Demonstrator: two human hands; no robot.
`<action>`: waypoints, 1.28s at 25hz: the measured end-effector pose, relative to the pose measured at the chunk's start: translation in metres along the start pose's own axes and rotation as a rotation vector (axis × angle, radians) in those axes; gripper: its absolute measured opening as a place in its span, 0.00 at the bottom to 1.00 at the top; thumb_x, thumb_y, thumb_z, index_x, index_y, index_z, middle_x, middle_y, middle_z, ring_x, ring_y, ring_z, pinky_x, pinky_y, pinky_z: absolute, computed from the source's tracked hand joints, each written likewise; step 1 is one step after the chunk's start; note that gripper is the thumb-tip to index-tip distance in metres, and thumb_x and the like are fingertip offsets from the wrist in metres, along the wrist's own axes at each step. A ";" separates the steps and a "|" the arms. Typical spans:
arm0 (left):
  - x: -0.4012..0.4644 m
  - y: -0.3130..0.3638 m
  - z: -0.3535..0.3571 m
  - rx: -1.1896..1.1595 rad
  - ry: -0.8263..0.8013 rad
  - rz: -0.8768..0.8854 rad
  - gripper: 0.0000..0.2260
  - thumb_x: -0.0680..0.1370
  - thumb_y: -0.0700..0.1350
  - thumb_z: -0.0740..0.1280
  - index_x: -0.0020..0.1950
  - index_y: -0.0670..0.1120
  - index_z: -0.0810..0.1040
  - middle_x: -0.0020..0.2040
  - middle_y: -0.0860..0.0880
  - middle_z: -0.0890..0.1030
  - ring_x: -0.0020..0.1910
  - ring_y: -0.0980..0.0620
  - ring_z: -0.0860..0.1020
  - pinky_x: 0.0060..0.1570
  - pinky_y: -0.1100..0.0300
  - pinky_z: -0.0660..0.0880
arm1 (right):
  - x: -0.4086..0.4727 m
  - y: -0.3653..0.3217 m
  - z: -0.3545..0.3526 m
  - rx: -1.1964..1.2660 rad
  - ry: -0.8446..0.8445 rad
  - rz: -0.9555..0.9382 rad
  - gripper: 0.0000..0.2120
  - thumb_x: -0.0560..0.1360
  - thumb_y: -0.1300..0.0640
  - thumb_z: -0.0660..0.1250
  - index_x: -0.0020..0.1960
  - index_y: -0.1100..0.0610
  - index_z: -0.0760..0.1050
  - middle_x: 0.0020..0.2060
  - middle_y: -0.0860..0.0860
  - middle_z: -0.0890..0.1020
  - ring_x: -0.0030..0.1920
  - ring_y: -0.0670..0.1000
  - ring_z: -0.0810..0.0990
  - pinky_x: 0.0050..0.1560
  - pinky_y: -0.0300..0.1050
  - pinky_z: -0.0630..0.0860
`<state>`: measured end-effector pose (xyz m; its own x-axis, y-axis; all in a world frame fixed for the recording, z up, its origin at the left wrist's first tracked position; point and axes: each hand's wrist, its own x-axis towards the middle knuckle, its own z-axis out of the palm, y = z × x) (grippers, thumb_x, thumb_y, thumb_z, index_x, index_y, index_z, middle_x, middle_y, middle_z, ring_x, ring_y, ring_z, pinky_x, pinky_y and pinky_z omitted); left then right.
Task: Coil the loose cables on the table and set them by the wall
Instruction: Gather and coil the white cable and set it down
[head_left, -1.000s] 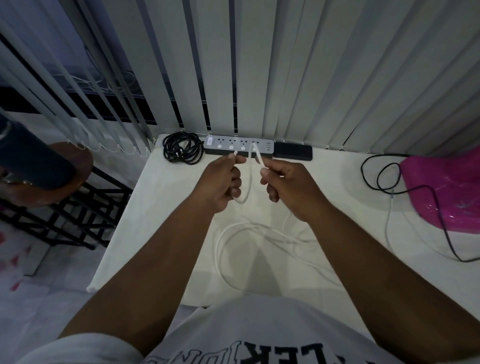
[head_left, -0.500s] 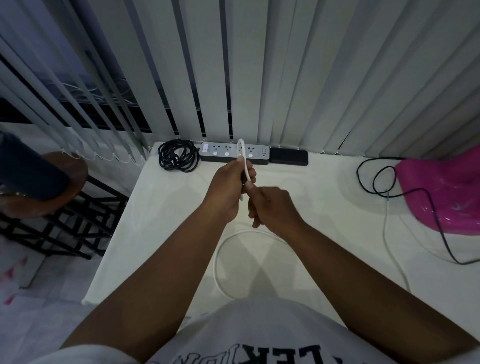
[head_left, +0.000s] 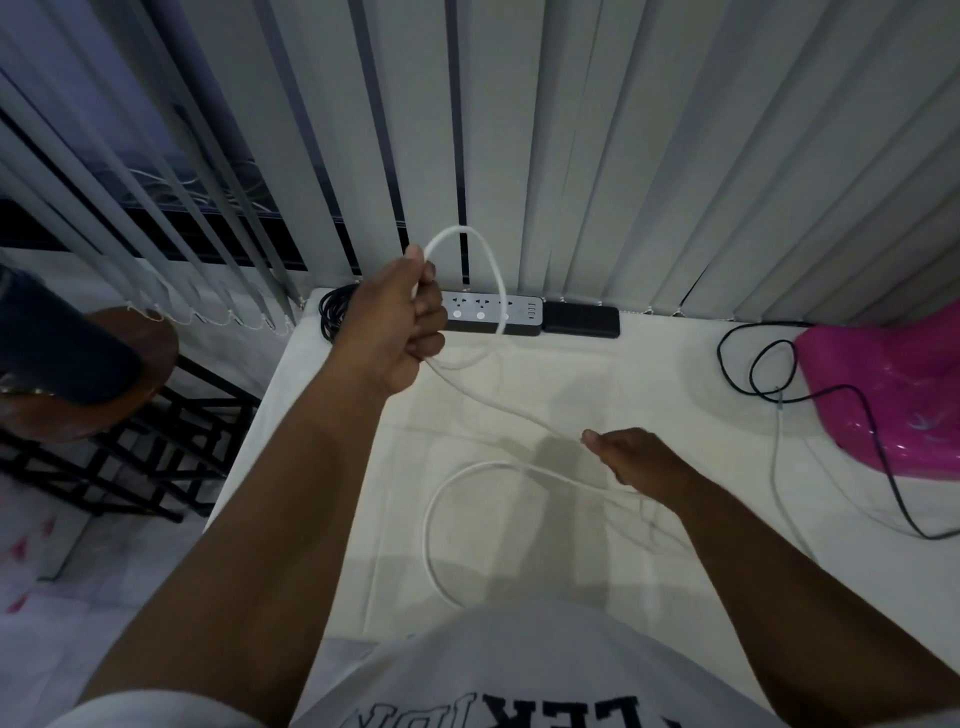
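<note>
A long white cable (head_left: 488, 260) runs over the white table (head_left: 597, 384). My left hand (head_left: 400, 322) is raised near the wall and grips one loop of it, which stands up above my fist. From there the cable slants down to my right hand (head_left: 631, 462), whose fingers are curled round it low over the table's middle. More slack lies in a wide loop in front of my body. A coiled black cable (head_left: 335, 312) lies by the wall, partly hidden behind my left hand.
A black-and-white power strip (head_left: 498, 314) and a black adapter (head_left: 582, 319) lie along the wall under vertical blinds. A pink plastic object (head_left: 883, 395) sits at right with a loose black cable (head_left: 748, 364) and a grey one. A wooden stool (head_left: 88, 374) stands left of the table.
My hands were together near the power strip; now the right hand has slid down the cable toward me, and the left has lifted, with a bigger loop above it.
</note>
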<state>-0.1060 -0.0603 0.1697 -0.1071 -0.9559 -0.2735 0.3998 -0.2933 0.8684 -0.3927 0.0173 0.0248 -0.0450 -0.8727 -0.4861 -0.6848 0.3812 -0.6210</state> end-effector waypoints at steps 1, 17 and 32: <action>-0.001 -0.004 0.001 -0.005 -0.024 -0.019 0.16 0.83 0.52 0.55 0.38 0.48 0.69 0.25 0.53 0.61 0.21 0.58 0.56 0.21 0.66 0.50 | 0.003 -0.002 -0.008 0.008 0.038 0.021 0.29 0.74 0.33 0.63 0.26 0.54 0.63 0.20 0.46 0.67 0.22 0.47 0.65 0.32 0.42 0.64; -0.011 -0.052 0.037 0.111 -0.027 -0.117 0.18 0.83 0.52 0.56 0.58 0.40 0.79 0.33 0.49 0.71 0.22 0.56 0.57 0.22 0.65 0.54 | -0.032 -0.144 -0.025 0.669 0.176 -0.335 0.11 0.80 0.58 0.65 0.60 0.53 0.81 0.35 0.51 0.80 0.29 0.49 0.75 0.31 0.43 0.73; -0.009 -0.061 0.041 0.059 0.026 -0.155 0.16 0.83 0.50 0.57 0.40 0.45 0.75 0.32 0.50 0.77 0.35 0.51 0.78 0.38 0.57 0.74 | -0.042 -0.136 0.000 0.076 0.044 -0.300 0.22 0.79 0.42 0.61 0.40 0.59 0.79 0.31 0.52 0.82 0.25 0.48 0.79 0.32 0.41 0.76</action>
<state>-0.1666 -0.0344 0.1362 -0.1400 -0.8985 -0.4161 0.3262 -0.4386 0.8374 -0.2971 0.0019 0.1297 0.1186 -0.9615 -0.2478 -0.6162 0.1244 -0.7777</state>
